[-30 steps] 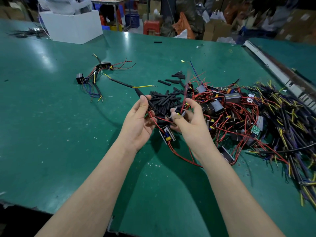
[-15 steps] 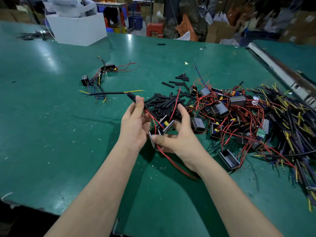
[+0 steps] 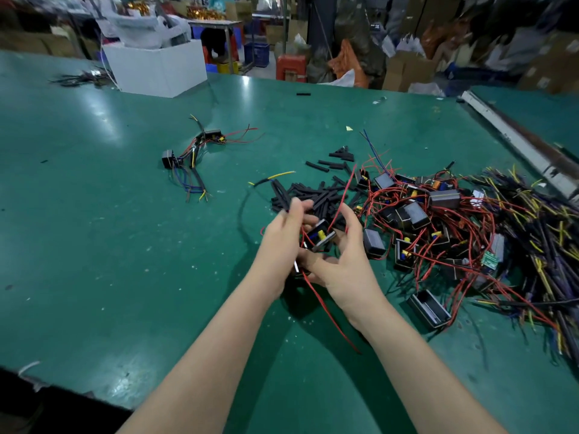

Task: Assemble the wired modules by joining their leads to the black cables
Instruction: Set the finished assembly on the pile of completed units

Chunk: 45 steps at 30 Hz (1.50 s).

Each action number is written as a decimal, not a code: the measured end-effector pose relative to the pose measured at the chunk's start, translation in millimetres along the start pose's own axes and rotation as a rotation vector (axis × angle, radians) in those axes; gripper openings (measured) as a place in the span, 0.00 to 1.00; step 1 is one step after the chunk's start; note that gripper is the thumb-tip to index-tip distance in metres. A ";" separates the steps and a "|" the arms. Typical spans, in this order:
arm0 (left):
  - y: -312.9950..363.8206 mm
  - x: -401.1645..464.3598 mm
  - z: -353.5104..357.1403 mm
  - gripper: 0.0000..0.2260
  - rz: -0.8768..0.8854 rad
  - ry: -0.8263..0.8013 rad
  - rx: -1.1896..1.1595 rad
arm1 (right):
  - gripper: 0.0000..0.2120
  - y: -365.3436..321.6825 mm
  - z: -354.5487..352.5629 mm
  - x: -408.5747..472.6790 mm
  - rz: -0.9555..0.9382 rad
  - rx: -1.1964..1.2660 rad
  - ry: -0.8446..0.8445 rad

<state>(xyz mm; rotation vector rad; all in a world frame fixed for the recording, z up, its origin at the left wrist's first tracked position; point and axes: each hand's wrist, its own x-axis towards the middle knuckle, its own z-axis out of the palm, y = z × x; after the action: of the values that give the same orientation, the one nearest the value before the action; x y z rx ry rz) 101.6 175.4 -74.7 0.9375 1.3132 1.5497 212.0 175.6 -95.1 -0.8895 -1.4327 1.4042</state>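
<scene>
Left hand [image 3: 283, 233] pinches the black cable [image 3: 282, 195], pointing away; right hand [image 3: 344, 261] cradles the tilted black wired module [image 3: 319, 236], fingers curled.

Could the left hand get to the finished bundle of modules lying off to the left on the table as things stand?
Probably not right away: the table between is bare, but the left hand holds a black cable and would need to put it down before reaching the bundle.

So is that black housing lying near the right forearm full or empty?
Empty. The black housing lies on the green table with its open side facing up, and its hollow interior shows no board or wires inside.
</scene>
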 end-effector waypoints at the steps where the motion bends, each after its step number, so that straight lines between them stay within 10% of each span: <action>1: 0.4 -2.9 1.9 0.11 0.000 -0.026 0.026 | 0.41 0.4 -0.6 0.6 -0.003 0.012 0.010; 20: 0.4 -11.6 -4.1 0.09 0.091 -0.027 -0.124 | 0.13 3.8 -5.6 5.8 0.024 -0.141 -0.013; 28: -1.9 -9.8 -5.5 0.09 0.250 0.071 0.053 | 0.32 5.3 -1.3 6.9 0.036 -0.176 -0.006; 45: 8.1 5.7 -16.8 0.09 0.194 0.205 0.006 | 0.38 2.4 1.1 2.9 -0.080 -0.338 -0.043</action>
<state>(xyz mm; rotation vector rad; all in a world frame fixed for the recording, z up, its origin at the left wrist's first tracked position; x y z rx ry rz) 82.9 174.8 -69.3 0.9518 1.4023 1.8322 209.8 178.2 -97.1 -1.0035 -1.7520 1.1454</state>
